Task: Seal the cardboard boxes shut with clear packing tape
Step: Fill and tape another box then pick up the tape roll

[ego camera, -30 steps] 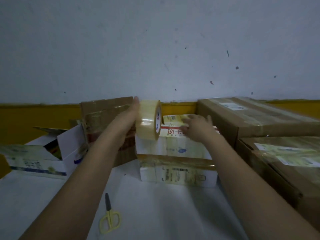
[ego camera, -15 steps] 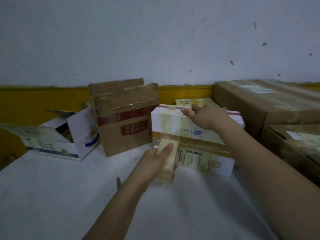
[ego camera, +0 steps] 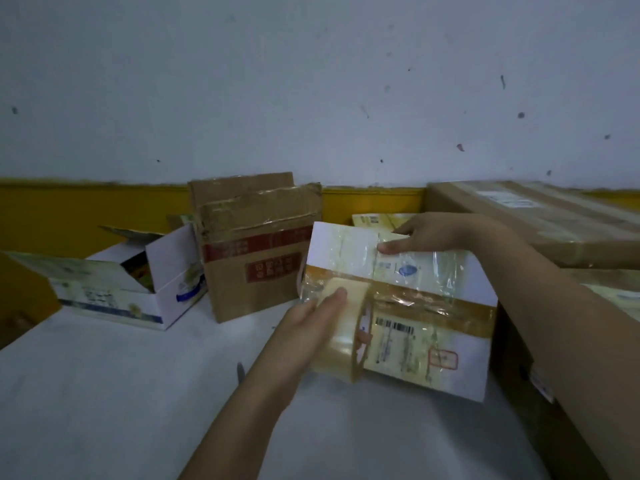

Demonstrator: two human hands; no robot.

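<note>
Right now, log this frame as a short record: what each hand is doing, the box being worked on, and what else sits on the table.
left hand: grips the tape roll in front of the white box
right hand: fingers on the top of the white box, thumb pressing on its front face
tape: a clear strip runs from the roll up the box front toward the thumb
brown box: stands left of the white box, old tape across its top
open white carton: far left, flaps up
large brown cartons: at right, against the wall
table: white surface
</note>
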